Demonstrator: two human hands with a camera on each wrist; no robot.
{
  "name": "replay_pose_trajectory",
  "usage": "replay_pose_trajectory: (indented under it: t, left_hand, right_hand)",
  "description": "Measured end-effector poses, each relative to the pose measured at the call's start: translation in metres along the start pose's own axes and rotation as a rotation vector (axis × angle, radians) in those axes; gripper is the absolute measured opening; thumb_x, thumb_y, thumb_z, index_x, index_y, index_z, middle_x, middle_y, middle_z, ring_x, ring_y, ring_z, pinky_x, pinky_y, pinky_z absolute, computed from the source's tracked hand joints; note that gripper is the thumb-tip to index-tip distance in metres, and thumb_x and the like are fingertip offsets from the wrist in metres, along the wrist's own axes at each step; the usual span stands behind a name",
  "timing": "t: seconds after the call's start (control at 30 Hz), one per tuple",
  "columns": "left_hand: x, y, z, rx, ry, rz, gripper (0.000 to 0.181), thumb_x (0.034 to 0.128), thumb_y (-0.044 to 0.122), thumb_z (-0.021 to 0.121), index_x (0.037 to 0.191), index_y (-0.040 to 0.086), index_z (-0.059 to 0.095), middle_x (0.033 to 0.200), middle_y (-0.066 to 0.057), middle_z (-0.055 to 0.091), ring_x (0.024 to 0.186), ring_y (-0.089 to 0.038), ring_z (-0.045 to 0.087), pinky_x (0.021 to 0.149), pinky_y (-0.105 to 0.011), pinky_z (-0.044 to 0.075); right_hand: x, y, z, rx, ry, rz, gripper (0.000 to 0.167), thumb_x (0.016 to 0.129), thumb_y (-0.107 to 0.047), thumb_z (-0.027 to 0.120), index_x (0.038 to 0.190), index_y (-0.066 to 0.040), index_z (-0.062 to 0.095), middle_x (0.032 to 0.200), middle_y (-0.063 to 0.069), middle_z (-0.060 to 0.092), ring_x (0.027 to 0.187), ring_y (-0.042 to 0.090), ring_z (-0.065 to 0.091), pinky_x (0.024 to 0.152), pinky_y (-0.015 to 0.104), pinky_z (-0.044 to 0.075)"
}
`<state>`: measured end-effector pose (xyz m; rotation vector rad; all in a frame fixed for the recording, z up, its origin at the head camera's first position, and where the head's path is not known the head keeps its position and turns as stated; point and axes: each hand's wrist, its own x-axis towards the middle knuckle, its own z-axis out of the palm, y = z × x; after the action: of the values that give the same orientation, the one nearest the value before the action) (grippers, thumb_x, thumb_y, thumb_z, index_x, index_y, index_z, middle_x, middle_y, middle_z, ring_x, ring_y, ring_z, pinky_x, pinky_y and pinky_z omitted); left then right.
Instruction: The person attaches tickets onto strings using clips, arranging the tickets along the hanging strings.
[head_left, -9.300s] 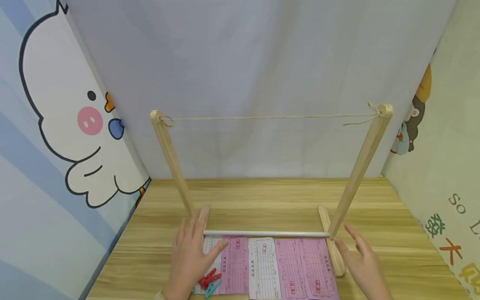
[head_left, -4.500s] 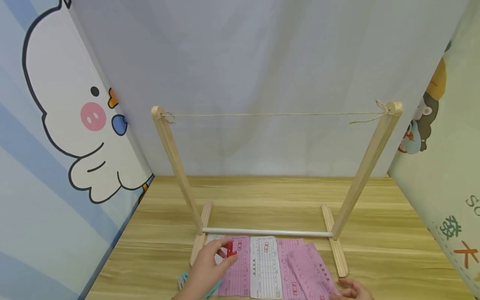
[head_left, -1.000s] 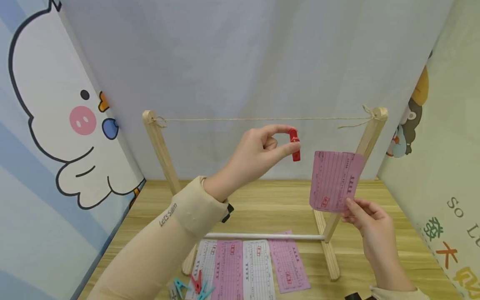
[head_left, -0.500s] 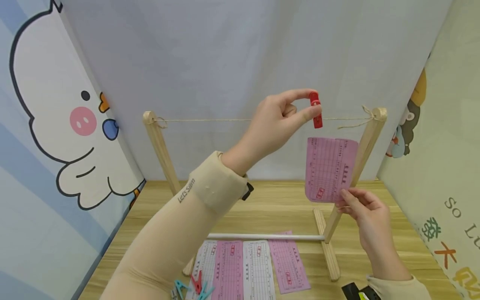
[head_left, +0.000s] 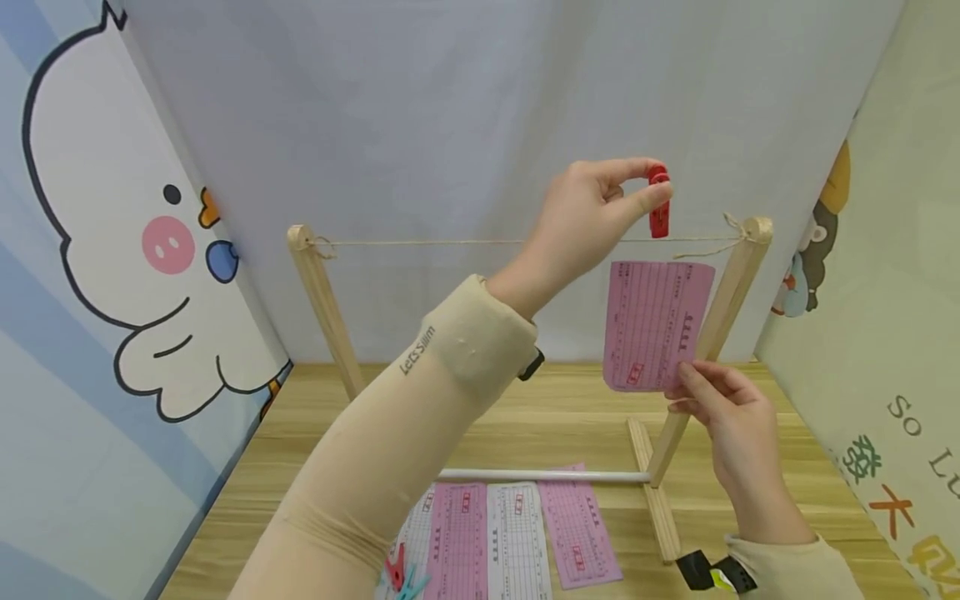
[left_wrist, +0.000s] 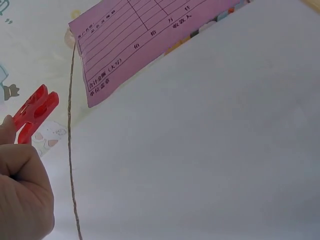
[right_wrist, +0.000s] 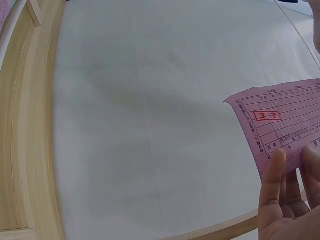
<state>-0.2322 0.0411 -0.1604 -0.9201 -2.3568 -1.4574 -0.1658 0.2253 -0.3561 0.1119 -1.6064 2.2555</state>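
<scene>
Between thumb and forefinger my left hand pinches a red clothespin by its handles, at the height of the string in the head view. In the left wrist view the clothespin stands beside the string. My right hand pinches a pink receipt slip at its lower right corner. The slip stands upright, its top edge just under the string near the right post. The right wrist view shows the slip between thumb and fingers of the right hand.
A wooden frame with a left post and a right post carries the string. A white rod joins its feet. White and pink slips lie in front, with a red clothespin and a teal clothespin on them.
My right hand has lifted a pink slip off the table to just below the string. My left hand has picked up a red clothespin, then carried it up and right to the string.
</scene>
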Motion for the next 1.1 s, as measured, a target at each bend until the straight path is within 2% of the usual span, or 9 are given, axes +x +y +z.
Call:
replay_pose_trajectory:
  t: [0.2, 0.33, 0.5, 0.8, 1.1]
  left_hand:
    - [0.006, 0.000, 0.004, 0.026, -0.032, -0.109, 0.029, 0.0966, 0.030, 0.066, 0.123, 0.019, 0.071, 0.048, 0.006, 0.028, 0.044, -0.006, 0.021, 0.046, -0.021, 0.018]
    - [0.007, -0.002, 0.007, 0.002, -0.040, -0.142, 0.027, 0.0968, 0.029, 0.065, 0.121, 0.018, 0.072, 0.047, 0.006, 0.029, 0.043, -0.006, 0.022, 0.045, -0.021, 0.018]
    - [0.008, -0.003, 0.010, -0.016, -0.049, -0.163, 0.028, 0.0966, 0.029, 0.066, 0.121, 0.018, 0.072, 0.047, 0.007, 0.029, 0.043, -0.006, 0.022, 0.044, -0.021, 0.020]
    - [0.005, 0.001, 0.017, 0.004, -0.067, -0.179, 0.028, 0.0962, 0.030, 0.066, 0.122, 0.019, 0.072, 0.048, 0.006, 0.030, 0.044, -0.006, 0.022, 0.044, -0.021, 0.020]
    - [0.005, 0.001, 0.022, 0.060, -0.069, -0.181, 0.031, 0.0972, 0.030, 0.064, 0.126, 0.020, 0.069, 0.049, 0.005, 0.036, 0.045, -0.006, 0.024, 0.045, -0.020, 0.022]
  right_hand:
    - [0.004, -0.001, 0.003, 0.005, 0.003, -0.024, 0.016, 0.095, 0.000, 0.063, 0.090, -0.011, 0.073, 0.080, -0.001, 0.073, 0.068, 0.010, 0.071, 0.060, 0.022, 0.056]
    - [0.005, -0.001, 0.004, 0.001, 0.008, -0.030, 0.017, 0.095, 0.000, 0.062, 0.090, -0.012, 0.073, 0.080, -0.002, 0.073, 0.068, 0.009, 0.071, 0.060, 0.022, 0.057]
    - [0.007, -0.001, 0.005, -0.010, 0.006, -0.034, 0.016, 0.095, -0.001, 0.063, 0.090, -0.012, 0.073, 0.081, -0.002, 0.073, 0.069, 0.009, 0.071, 0.060, 0.022, 0.057]
    - [0.010, -0.003, 0.006, -0.024, -0.008, -0.046, 0.015, 0.095, -0.001, 0.063, 0.090, -0.012, 0.073, 0.080, -0.002, 0.073, 0.068, 0.009, 0.071, 0.060, 0.022, 0.057]
    - [0.011, -0.003, 0.005, -0.012, -0.009, -0.043, 0.015, 0.095, -0.002, 0.063, 0.089, -0.012, 0.073, 0.080, -0.002, 0.073, 0.068, 0.009, 0.071, 0.060, 0.022, 0.057]
